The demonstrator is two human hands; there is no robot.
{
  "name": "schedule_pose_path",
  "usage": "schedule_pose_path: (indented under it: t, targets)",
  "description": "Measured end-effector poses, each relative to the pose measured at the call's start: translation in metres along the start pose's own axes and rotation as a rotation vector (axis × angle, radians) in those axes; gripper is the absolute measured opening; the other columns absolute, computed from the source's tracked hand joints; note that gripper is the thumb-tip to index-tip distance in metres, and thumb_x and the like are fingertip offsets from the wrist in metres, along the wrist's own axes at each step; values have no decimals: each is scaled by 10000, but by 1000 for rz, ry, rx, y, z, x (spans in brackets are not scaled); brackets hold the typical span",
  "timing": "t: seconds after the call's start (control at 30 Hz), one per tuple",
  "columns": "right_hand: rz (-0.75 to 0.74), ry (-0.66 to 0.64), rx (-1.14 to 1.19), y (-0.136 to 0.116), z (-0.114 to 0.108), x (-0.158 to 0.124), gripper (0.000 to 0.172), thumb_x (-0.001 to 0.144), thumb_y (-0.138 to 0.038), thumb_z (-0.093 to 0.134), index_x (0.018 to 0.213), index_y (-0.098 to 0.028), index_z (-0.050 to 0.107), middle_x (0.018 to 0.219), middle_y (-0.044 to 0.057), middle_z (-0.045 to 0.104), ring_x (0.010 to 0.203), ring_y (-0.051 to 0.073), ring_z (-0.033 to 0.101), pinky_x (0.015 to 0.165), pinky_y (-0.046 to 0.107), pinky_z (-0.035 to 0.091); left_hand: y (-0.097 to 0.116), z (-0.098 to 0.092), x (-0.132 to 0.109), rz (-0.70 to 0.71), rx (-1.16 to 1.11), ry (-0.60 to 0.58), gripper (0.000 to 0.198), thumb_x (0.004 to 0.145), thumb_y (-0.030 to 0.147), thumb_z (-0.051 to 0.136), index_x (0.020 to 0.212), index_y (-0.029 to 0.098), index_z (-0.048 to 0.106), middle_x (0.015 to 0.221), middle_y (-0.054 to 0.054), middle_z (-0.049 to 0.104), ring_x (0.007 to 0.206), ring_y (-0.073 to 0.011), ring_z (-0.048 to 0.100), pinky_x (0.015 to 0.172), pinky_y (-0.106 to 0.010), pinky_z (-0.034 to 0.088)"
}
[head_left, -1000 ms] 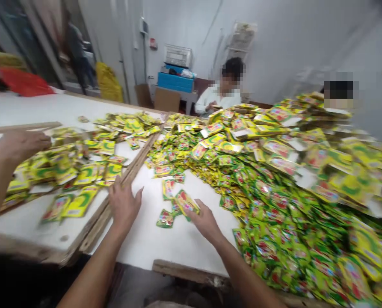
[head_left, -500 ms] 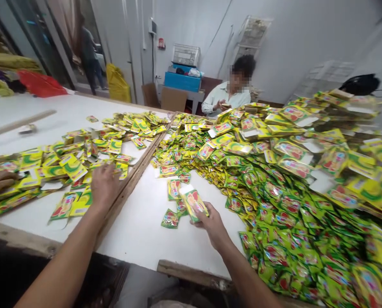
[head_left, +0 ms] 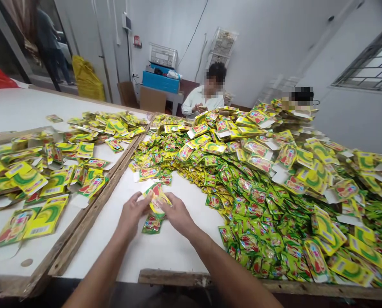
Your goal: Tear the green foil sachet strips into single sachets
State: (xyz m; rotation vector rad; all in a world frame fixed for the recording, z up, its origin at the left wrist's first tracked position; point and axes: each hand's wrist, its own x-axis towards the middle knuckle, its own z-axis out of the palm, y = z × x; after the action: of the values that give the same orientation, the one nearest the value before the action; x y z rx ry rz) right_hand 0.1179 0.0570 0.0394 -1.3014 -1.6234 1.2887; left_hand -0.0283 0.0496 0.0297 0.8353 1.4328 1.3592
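Note:
Between my two hands, above the white table (head_left: pixel 174 252), is a small yellow-green printed carton (head_left: pixel 157 200) with red fruit pictures. My left hand (head_left: pixel 131 214) grips its left side, thumb on the front. My right hand (head_left: pixel 178 214) pinches its lower right side. Just under it on the table lies a green sachet (head_left: pixel 152 224), partly covered by the carton and fingers. Another green sachet (head_left: pixel 165 179) and a carton (head_left: pixel 147 173) lie just beyond my hands.
A big heap of green sachets (head_left: pixel 255 222) covers the right, with yellow cartons (head_left: pixel 315 171) on top. Left of a wooden strip (head_left: pixel 104 196) lie more cartons (head_left: pixel 54 182). Across the table a person (head_left: pixel 206 96) in a pale shirt handles something small. A wooden edge (head_left: pixel 174 277) runs along the front.
My left hand has left the carton pile on the left and come over the wooden strip to the carton in my right hand. Both hands now hold it. The view has turned right.

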Motion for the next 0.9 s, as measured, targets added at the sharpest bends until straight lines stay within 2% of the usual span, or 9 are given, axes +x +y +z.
schedule_pose_path:
  t: [0.1, 0.23, 0.33, 0.43, 0.53, 0.63, 0.77, 0.83, 0.9]
  targets:
    - [-126, 25, -512, -4, -17, 13, 304, 910, -356, 367, 995, -212, 621, 931, 39, 667, 847, 177, 577, 758, 312, 432, -17, 8, -9, -174, -302, -48, 554, 547, 393, 786, 964, 164, 501, 683, -28, 680, 626, -193, 650, 596, -296, 513]
    - [-138, 356, -1234, 10, -74, 46, 245, 853, -226, 452, 977, -110, 628, 1019, 167, 614, 981, 271, 487, 829, 393, 332, -28, -2, -16, -178, -223, -75, 525, 492, 329, 821, 887, 169, 514, 531, 62, 597, 488, -116, 564, 500, -208, 433]
    - [-42, 410, -1414, 25, -113, 64, 273, 809, -54, 398, 921, -78, 646, 992, 215, 602, 969, 285, 471, 798, 398, 296, -31, -5, -22, -198, -158, -144, 502, 478, 301, 824, 862, 172, 527, 532, 68, 582, 493, -122, 561, 472, -208, 403]
    - [-61, 370, -1409, 33, -130, 64, 309, 813, -27, 358, 886, -94, 651, 943, 190, 624, 915, 257, 482, 790, 371, 280, -32, -7, -25, -200, -76, -205, 420, 484, 326, 814, 761, 169, 539, 580, 36, 608, 529, -132, 571, 494, -222, 411]
    - [-139, 419, -1235, 31, -126, 49, 250, 844, -123, 388, 848, -133, 637, 928, 144, 639, 904, 246, 482, 768, 343, 294, -30, -11, -25, -132, 68, -233, 361, 515, 387, 784, 673, 170, 543, 567, 34, 584, 529, -129, 549, 497, -223, 401]
    - [-159, 416, -787, 34, -109, 27, 182, 828, -262, 457, 763, -176, 604, 775, 57, 622, 762, 196, 492, 673, 287, 324, -32, -12, -24, -30, 209, -245, 336, 565, 442, 733, 706, 178, 581, 572, 33, 582, 554, -144, 553, 505, -231, 402]
    - [58, 238, -225, 57, -79, -3, 309, 784, -480, 500, 672, -193, 532, 550, -39, 483, 525, 124, 402, 540, 239, 305, -40, -8, -28, 9, 324, -274, 320, 613, 474, 679, 746, 189, 621, 564, 28, 595, 578, -168, 569, 522, -244, 408]
    - [107, 234, -140, 69, -67, -14, 315, 767, -501, 508, 690, -196, 526, 548, -50, 474, 520, 117, 398, 536, 232, 314, -45, -6, -32, -6, 356, -298, 317, 617, 469, 677, 768, 193, 636, 571, 24, 614, 585, -176, 579, 531, -248, 412]
    - [114, 260, -196, 74, -58, -21, 258, 754, -454, 527, 698, -202, 522, 552, -55, 469, 532, 116, 404, 541, 229, 316, -49, -7, -35, -12, 376, -320, 324, 604, 454, 693, 795, 195, 648, 599, 15, 640, 604, -183, 593, 547, -251, 420]
